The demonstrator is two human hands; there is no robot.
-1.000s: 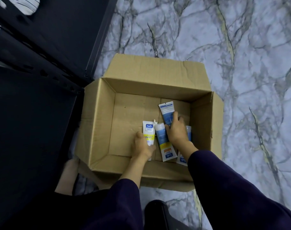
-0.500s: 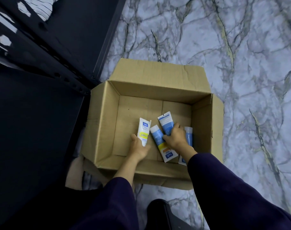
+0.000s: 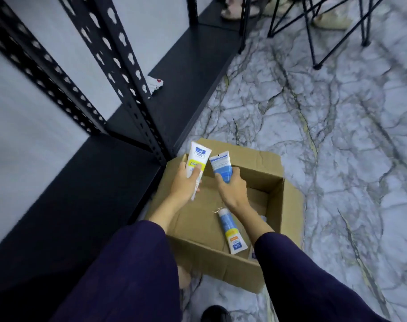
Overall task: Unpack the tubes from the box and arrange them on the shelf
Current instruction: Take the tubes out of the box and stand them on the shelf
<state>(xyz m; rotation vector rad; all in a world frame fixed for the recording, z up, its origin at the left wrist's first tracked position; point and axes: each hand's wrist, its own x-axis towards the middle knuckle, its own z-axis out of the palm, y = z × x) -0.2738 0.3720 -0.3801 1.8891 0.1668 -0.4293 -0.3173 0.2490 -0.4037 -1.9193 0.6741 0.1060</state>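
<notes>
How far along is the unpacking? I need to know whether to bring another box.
Nearly done. No tubes show on the visible black shelf board. In hand: the left hand grips a white-and-yellow tube, the right hand a blue tube. Left: one blue-and-orange tube in the cardboard box, perhaps another beneath the right arm.

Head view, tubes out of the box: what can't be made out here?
- Cardboard box, head view: its near right corner lies under the right forearm, so the count of tubes left is unsure; one blue tube shows fully.
- Small item on the low shelf: partly behind a perforated post, unidentifiable.
- White and yellow tube in the left hand: small print blurred.
</notes>
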